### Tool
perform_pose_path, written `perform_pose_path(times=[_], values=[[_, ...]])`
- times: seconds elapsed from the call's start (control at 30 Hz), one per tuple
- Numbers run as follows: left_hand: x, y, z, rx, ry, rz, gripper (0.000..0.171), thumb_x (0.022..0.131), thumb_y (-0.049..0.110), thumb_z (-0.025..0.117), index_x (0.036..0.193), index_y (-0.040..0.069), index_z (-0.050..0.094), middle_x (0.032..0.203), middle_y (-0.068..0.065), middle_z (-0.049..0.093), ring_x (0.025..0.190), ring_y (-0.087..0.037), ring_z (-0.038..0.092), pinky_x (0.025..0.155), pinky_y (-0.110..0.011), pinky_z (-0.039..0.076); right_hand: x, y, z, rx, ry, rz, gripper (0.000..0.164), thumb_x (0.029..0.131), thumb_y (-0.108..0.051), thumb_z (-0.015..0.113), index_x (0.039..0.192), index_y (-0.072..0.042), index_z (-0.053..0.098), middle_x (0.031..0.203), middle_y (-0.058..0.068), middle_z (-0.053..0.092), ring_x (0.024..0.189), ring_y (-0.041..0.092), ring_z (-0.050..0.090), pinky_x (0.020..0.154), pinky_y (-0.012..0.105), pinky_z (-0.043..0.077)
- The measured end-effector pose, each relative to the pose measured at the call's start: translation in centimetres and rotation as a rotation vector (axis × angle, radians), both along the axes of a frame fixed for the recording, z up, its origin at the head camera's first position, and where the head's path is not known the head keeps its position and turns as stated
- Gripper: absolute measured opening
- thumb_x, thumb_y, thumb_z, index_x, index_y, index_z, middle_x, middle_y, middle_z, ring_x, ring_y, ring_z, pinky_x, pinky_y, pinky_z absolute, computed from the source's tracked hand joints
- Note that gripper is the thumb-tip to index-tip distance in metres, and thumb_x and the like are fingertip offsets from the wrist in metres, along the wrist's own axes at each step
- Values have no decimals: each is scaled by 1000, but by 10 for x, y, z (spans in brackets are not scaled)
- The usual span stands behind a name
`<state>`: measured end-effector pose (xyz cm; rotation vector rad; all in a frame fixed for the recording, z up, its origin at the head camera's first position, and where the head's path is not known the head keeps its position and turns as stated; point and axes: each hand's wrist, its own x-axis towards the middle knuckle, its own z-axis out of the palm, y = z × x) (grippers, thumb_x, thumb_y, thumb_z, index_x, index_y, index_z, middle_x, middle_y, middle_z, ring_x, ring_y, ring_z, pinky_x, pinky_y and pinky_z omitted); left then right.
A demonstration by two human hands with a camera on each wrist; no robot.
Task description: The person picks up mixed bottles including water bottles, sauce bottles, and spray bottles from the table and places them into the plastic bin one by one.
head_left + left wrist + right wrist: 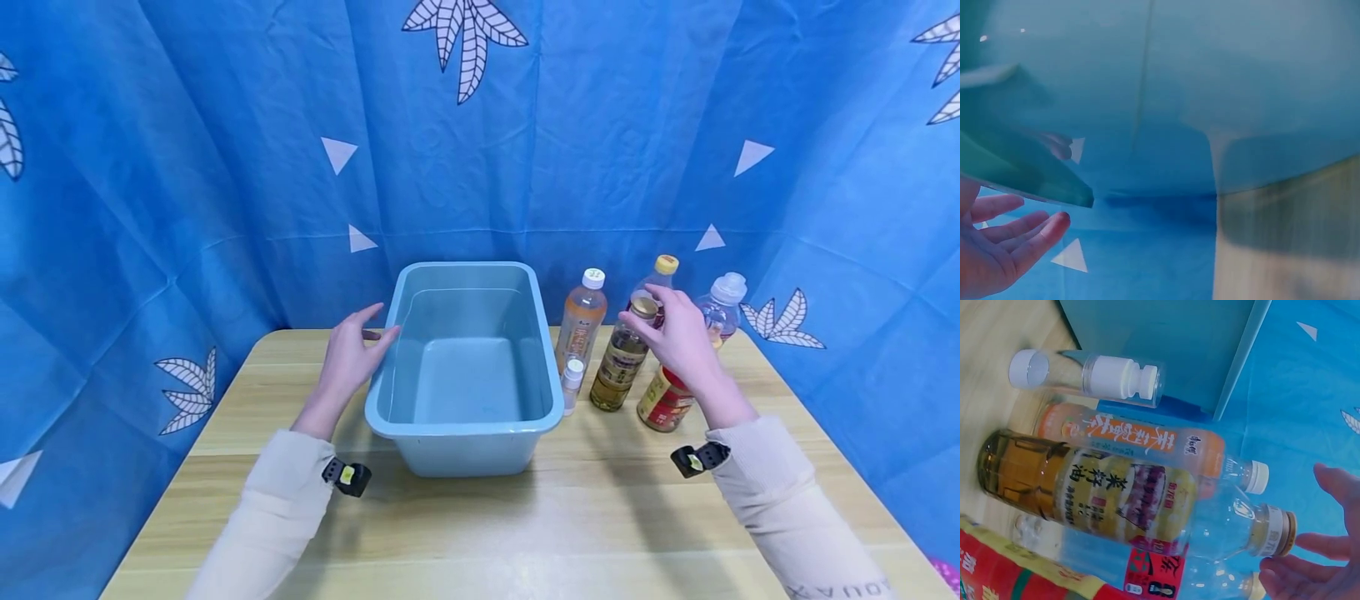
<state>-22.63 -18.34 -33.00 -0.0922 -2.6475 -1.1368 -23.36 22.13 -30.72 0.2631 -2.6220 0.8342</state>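
A light-blue plastic tub (465,383) stands on the wooden table. At its left rim my left hand (356,350) hangs with thumb and fingers spread. In the left wrist view the fingers (1032,240) show beside the tub's wall. My right hand (678,337) is over the bottles on the right, thumb and fingers apart. In the right wrist view its fingertips lie right at the gold cap of a cooking oil bottle (1129,503), which stands half full of amber oil. A red-and-yellow labelled container (663,400) is under the right hand, partly hidden by it.
Beside the tub stand an orange tea drink bottle (579,329) and a small clear bottle with a white top (572,387). Behind the oil are a yellow-capped bottle (666,265) and a clear white-capped bottle (727,292). A blue curtain (450,183) hangs behind the table (480,533).
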Motion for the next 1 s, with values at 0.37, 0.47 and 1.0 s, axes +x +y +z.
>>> perform_pose_path(times=[0.37, 0.47, 1.0], values=[[2, -1, -17, 180, -28, 77, 47, 86, 23, 58, 127, 2, 47, 114, -18, 54, 88, -29, 60, 74, -38, 51, 2, 2, -11, -108, 51, -54, 56, 83, -31, 62, 123, 6, 45, 105, 23, 49, 91, 34, 48, 69, 41, 42], [3, -1, -21, 226, -34, 93, 46, 86, 24, 58, 126, 4, 48, 110, -16, 56, 86, -28, 60, 75, -38, 51, 2, 3, -14, -149, 44, -63, 56, 83, -31, 61, 122, 5, 44, 107, 23, 49, 95, 35, 48, 76, 46, 43], [-1, -1, -33, 416, -73, 132, 42, 87, 24, 57, 123, 5, 51, 99, -15, 57, 83, -25, 63, 74, -32, 51, -4, 4, -22, -228, 14, -92, 57, 83, -33, 60, 125, 2, 44, 108, 21, 54, 94, 32, 54, 77, 44, 47]])
